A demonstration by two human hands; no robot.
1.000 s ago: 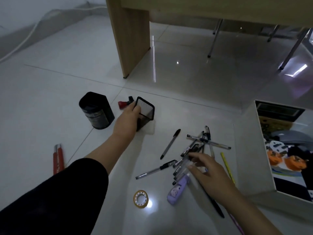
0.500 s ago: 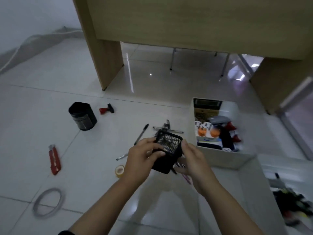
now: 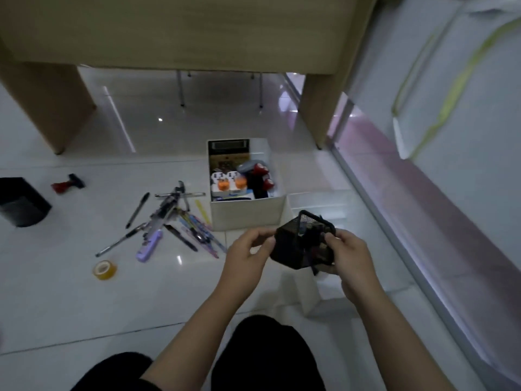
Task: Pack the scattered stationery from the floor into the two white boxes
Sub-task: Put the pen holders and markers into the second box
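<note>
Stationery lies scattered on the white tiled floor (image 3: 84, 311), and one piece, a black mesh pen holder (image 3: 303, 244), is held up between both hands. The left hand (image 3: 248, 256) is curled against the holder's left side, with thumb and fingertips pinching its edge. The right hand (image 3: 349, 258) is wrapped round the holder's right side, with the fingers bent over its rim. The holder is tilted, its open mouth turned up and away, and is held above a white box (image 3: 307, 294) whose contents cannot be made out.

A second white box (image 3: 248, 214) stands just beyond the hands and is filled with small items, among them orange and red ones; these are too small to be named. To the left of this box a heap of pens (image 3: 169, 213) is spread on the floor, with a single black pen (image 3: 137, 206) lying slightly apart from it. A purple correction tape (image 3: 149, 246) rests at the near end of the heap, and a roll of yellow tape (image 3: 105, 270) lies nearer still. A red and black stamp (image 3: 67, 184) is seen further left, and a black round container (image 3: 19, 203) stands at the left edge.

A wooden desk (image 3: 183, 32) spans the top of the view.
</note>
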